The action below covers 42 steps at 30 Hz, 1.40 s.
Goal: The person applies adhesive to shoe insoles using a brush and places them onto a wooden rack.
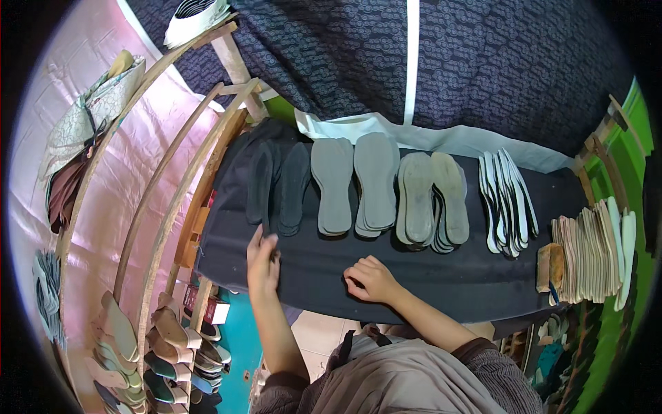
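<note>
My left hand (263,263) is over the black cloth, its index finger stretched up to the lower end of a black shoe sole (260,185). Whether the fingertip touches the sole I cannot tell. A second stack of black soles (294,190) lies just right of it. My right hand (372,279) rests farther right near the front edge, fingers curled in a loose fist, no object showing in it. Beyond it lie two stacks of grey soles (334,185) (376,181), then two stacks with paler, greyish-beige tops (418,196) (452,196).
Thin white-edged strips (507,203) lie at the right of the cloth-covered table (310,269). Beside them stand a tight row of beige insoles (589,252) and a wooden block (550,268). At left, a wooden rack (158,159) holds footwear parts (169,331). A dark patterned curtain (510,76) hangs behind.
</note>
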Available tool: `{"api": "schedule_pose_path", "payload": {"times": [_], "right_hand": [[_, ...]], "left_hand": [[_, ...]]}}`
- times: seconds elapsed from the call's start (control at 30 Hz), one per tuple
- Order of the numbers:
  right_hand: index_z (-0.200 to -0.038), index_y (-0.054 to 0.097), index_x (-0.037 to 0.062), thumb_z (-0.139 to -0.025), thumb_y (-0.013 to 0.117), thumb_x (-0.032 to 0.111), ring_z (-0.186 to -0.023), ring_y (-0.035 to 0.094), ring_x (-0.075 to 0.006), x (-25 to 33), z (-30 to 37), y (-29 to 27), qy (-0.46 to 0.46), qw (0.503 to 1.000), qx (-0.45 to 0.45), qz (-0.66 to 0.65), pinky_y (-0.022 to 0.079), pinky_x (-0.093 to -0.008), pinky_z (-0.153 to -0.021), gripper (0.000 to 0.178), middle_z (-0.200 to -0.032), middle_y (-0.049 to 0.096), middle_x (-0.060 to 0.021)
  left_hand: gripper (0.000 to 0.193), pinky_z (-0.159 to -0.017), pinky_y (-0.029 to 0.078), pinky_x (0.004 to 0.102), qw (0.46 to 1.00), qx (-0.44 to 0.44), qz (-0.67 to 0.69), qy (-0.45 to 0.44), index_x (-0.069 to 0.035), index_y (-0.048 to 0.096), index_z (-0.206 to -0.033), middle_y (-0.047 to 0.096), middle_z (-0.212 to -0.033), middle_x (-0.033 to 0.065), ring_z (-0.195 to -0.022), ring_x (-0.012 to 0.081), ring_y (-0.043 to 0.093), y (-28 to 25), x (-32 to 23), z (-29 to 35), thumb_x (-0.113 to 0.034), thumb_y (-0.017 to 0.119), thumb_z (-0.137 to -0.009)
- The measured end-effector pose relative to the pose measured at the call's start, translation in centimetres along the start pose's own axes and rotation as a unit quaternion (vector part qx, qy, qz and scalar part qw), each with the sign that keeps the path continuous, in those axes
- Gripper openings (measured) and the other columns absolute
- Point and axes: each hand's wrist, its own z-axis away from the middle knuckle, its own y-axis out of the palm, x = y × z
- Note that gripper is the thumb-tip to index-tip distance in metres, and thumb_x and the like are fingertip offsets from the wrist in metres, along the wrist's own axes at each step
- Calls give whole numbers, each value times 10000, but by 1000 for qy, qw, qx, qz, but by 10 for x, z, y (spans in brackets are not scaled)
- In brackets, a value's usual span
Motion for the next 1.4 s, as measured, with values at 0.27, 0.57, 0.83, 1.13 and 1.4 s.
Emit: {"api": "schedule_pose_path", "payload": {"times": [0.27,0.57,0.83,1.13,1.4], "right_hand": [[-1285,383,24,-869,572,156,-848,484,-108,33,14,-62,203,825,-144,-507,414,-248,-738,474,-1061,518,-64],[-974,522,4,-910,569,239,-609,504,-170,62,104,-167,382,883,-222,-159,427,-298,-595,248,-695,534,-126],[-1048,594,71,-680,753,97,-940,532,-276,95,188,-271,331,818,-301,361,443,-356,-809,401,-1013,562,-110],[-1124,598,111,-673,796,113,-756,528,-221,61,275,-328,468,786,-289,283,459,-326,-712,492,-984,461,-115],[-992,649,59,-760,698,31,-780,603,-229,32,295,-358,342,832,-319,299,487,-292,-660,238,-928,591,-112]], "left_hand": [[1039,-938,342,345,839,155,-417,314,-38,250,-1421,312,-1108,134,-1049,259,361,88,67,117,-83,794,-537],[810,-965,373,358,889,455,-50,7,-27,191,-1399,368,-1305,142,-1175,207,408,176,168,134,-183,706,-795],[449,-903,479,453,836,418,185,-304,-61,318,-1342,489,-1262,183,-1084,330,551,272,201,208,-114,493,-932],[858,-680,501,427,855,370,135,-338,32,506,-1161,603,-861,202,-712,265,560,296,251,224,-704,187,-860],[981,-562,486,331,895,379,81,-221,89,529,-1099,611,-765,199,-629,248,587,286,258,228,-735,70,-831]]}}
